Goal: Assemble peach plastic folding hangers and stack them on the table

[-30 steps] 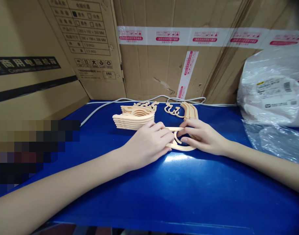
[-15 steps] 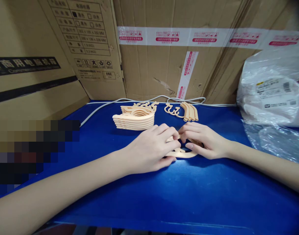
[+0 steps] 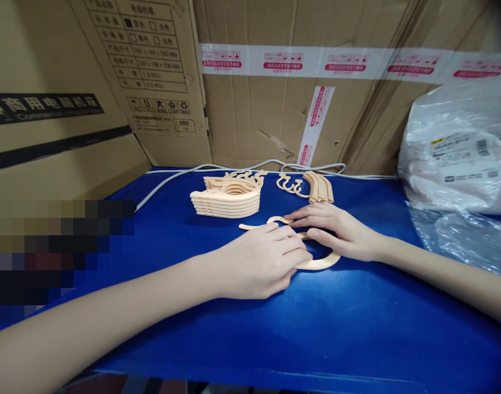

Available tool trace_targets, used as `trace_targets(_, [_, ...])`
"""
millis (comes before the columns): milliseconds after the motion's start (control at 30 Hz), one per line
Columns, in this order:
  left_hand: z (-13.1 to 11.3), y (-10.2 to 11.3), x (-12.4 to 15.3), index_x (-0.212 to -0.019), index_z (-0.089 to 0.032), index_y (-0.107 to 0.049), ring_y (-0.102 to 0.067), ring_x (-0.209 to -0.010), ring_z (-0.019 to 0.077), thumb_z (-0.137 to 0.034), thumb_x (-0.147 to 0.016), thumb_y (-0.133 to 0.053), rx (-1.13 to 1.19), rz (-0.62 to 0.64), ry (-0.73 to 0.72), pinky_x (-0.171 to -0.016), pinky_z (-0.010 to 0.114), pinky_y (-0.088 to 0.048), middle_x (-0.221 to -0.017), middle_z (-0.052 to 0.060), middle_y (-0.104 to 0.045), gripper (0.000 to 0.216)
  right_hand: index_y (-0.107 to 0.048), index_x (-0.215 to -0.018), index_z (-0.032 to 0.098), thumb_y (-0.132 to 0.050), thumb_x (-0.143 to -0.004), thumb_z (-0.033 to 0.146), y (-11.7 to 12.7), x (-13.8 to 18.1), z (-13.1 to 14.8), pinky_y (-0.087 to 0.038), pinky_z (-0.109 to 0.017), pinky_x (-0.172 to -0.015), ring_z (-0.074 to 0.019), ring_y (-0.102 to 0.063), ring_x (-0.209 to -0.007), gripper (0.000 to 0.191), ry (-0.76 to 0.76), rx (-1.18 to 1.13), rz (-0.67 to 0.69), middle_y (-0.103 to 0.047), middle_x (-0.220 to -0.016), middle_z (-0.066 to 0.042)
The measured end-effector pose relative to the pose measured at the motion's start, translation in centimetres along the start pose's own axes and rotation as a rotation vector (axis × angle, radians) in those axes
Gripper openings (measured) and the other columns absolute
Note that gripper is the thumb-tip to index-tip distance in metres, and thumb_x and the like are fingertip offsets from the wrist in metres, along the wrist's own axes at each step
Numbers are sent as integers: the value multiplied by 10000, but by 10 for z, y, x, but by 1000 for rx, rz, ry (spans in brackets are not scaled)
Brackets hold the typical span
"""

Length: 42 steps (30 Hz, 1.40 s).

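Observation:
A cream plastic folding clothes hanger [image 3: 318, 264] lies low over the blue table in front of me. My left hand [image 3: 266, 257] is closed around its near part, the fingers curled over it and hiding its middle. Across its far right side reaches my right hand [image 3: 336, 230], with fingertips on the hanger's hook and the thumb beside an arm. Behind my left hand stands a neat stack of folded hangers [image 3: 225, 205]. Just beyond my right hand lie several curved hanger arms [image 3: 321, 187], with loose hooks [image 3: 289, 185] at their left.
Cardboard boxes [image 3: 250, 120] wall in the back and left of the blue table [image 3: 336, 334]. A white cable [image 3: 172, 176] runs along the back edge. At the right sit a plastic-wrapped white package [image 3: 459, 158] and clear plastic film [image 3: 472, 235].
My left hand has come slightly nearer and turned over the hanger. The hook and a thin arm now show above it. My right fingers have straightened from a curl onto the hook.

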<state>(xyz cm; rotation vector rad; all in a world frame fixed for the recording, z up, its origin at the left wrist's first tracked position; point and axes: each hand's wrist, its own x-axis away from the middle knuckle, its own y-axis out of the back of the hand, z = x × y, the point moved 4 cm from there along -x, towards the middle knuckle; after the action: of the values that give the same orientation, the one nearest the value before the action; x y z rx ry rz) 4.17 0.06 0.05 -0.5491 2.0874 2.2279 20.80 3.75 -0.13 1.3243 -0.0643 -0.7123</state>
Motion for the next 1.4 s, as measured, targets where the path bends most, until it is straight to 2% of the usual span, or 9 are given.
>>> trace_targets(167, [-2, 2, 1, -1161, -144, -583, -539, -1080, 225, -151, -908, -442, 46, 37, 17, -927, 363, -376, -1154, 72, -644, 290, -638, -943, 180, -520, -930, 316, 4, 1, -10, -478, -347, -776, -191, -618, -862, 181, -158, 90, -180, -692, -908, -70])
trace_targets(367, [1, 5, 1, -1124, -173, -590, -532, -1038, 217, -129, -856, -480, 145, 68, 51, -882, 347, -390, -1135, 55, -632, 293, -688, -925, 196, -574, -901, 339, 0, 3, -17, -479, -353, -794, -198, -604, -873, 185, -165, 169, -185, -651, -906, -74])
trace_targets(533, [2, 7, 1, -1058, -180, -599, -513, -1031, 205, -68, -806, -488, 192, 61, 52, -920, 333, -380, -1062, 40, -629, 297, -603, -875, 189, -549, -914, 316, 2, 5, -19, -460, -351, -777, -194, -580, -852, 144, -219, 116, -215, -629, -877, -58])
trace_targets(767, [2, 7, 1, -971, -187, -606, -498, -1063, 178, -23, -893, -430, 154, 3, 39, -884, 310, -382, -1131, 31, -615, 253, -559, -883, 226, -539, -921, 363, 16, 16, -32, -458, -333, -744, -178, -585, -804, 144, -449, -251, -599, -622, -851, -23])
trace_targets(867, [-2, 8, 0, -989, -167, -610, -527, -940, 193, -94, -930, -410, -33, -27, -11, -787, 330, -392, -1036, 58, -622, 221, -553, -843, 240, -537, -920, 388, 21, 22, -39, -470, -352, -747, -188, -587, -770, 167, -474, -338, -769, -619, -790, -21])
trace_targets(1000, [-6, 9, 1, -985, -168, -614, -535, -763, 181, -171, -878, -458, -98, 46, -37, -634, 319, -388, -929, 44, -611, 189, -518, -824, 257, -502, -928, 444, 23, 25, -44, -475, -389, -742, -209, -597, -746, 214, -492, -370, -852, -628, -760, -30])
trace_targets(1167, [0, 9, 6, -1056, -209, -613, -573, -752, 161, -226, -852, -459, -35, 123, 44, -563, 284, -371, -922, 11, -616, 256, -499, -875, 264, -433, -959, 441, 22, 19, -37, -458, -347, -616, -188, -566, -603, 206, -475, -428, -789, -584, -622, 8])
trace_targets(1267, [6, 10, 7, -1023, -200, -635, -582, -829, 173, -228, -877, -436, -49, 108, 69, -621, 282, -400, -914, 19, -615, 249, -552, -887, 258, -408, -959, 469, 17, 15, -31, -388, -316, -523, -165, -485, -524, 265, -507, -369, -600, -513, -590, 17])
trace_targets(1400, [13, 11, 7, -1026, -198, -647, -560, -862, 182, -236, -926, -402, -112, 76, 125, -657, 290, -406, -927, 36, -603, 267, -625, -920, 219, -373, -971, 449, 11, 11, -24, -396, -302, -616, -158, -532, -632, 345, -474, -149, -315, -566, -675, 2])
